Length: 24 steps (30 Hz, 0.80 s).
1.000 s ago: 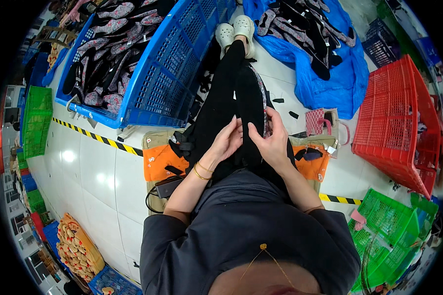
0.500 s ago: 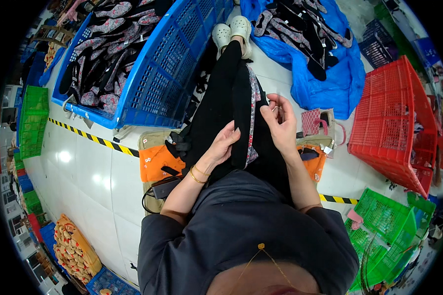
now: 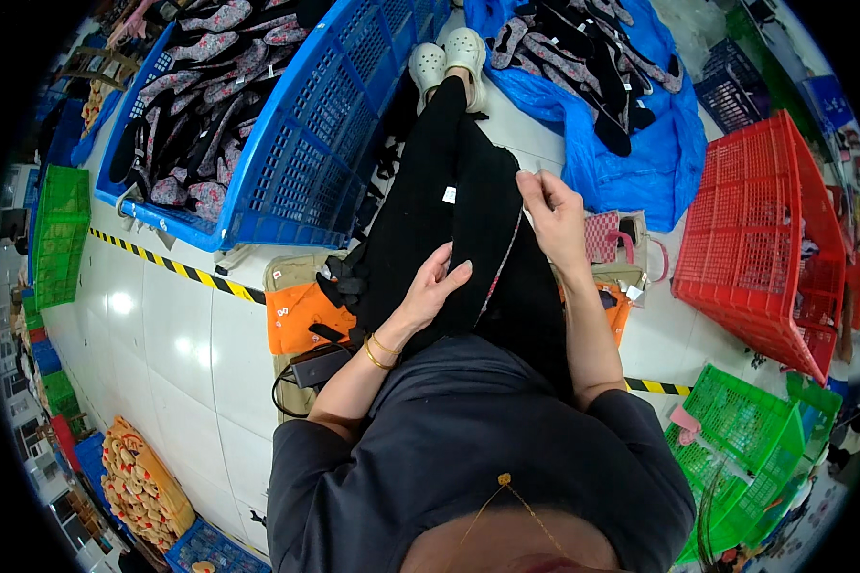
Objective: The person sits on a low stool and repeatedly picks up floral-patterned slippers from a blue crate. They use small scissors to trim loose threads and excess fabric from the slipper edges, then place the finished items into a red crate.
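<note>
Across my lap lies a long black fabric piece [image 3: 487, 215] with a grey-and-pink floral strip along its right edge and a small white tag [image 3: 449, 195] at its left. My right hand [image 3: 552, 218] pinches its upper right edge between thumb and fingers. At its lower left edge is my left hand [image 3: 430, 291], thumb over the cloth and fingers tucked at the side, holding it loosely. The black cloth blends with my black trousers, so its lower outline is hard to make out.
A blue crate [image 3: 301, 162] of black-and-floral fabric pieces stands at the far left. More pieces [image 3: 588, 62] lie on a blue plastic sheet [image 3: 631, 177] at far right. A red crate [image 3: 736, 234] and a green crate [image 3: 736, 420] stand to my right. Orange cloth [image 3: 306, 315] lies beside my left leg.
The fabric piece has been turned so its black side and white tag show, with less floral strip visible. My right hand has moved slightly up and right, its fingers closing on the edge.
</note>
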{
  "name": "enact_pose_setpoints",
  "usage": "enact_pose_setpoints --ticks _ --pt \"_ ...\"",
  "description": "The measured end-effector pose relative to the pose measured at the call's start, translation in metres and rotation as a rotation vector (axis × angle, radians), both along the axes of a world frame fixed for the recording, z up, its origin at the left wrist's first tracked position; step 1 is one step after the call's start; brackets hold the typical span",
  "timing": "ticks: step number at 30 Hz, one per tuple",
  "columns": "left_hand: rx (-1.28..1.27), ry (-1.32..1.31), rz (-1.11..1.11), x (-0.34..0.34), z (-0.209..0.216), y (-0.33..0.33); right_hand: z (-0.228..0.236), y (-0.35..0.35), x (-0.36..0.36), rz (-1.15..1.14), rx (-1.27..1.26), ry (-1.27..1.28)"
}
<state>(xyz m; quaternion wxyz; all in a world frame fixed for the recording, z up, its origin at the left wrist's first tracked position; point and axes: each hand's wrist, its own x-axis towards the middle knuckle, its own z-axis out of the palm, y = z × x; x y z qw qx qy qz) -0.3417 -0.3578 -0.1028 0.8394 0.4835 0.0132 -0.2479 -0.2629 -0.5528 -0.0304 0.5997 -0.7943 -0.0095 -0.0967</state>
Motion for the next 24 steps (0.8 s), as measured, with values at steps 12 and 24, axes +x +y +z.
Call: enact_pose_setpoints --ticks 12,24 --pt "-0.072 0.047 -0.050 -0.001 0.001 -0.008 -0.020 -0.033 -0.005 -0.164 0.874 0.257" --pt "-0.077 0.056 0.052 0.000 -0.003 -0.007 -0.021 0.000 -0.051 -0.008 0.148 0.066"
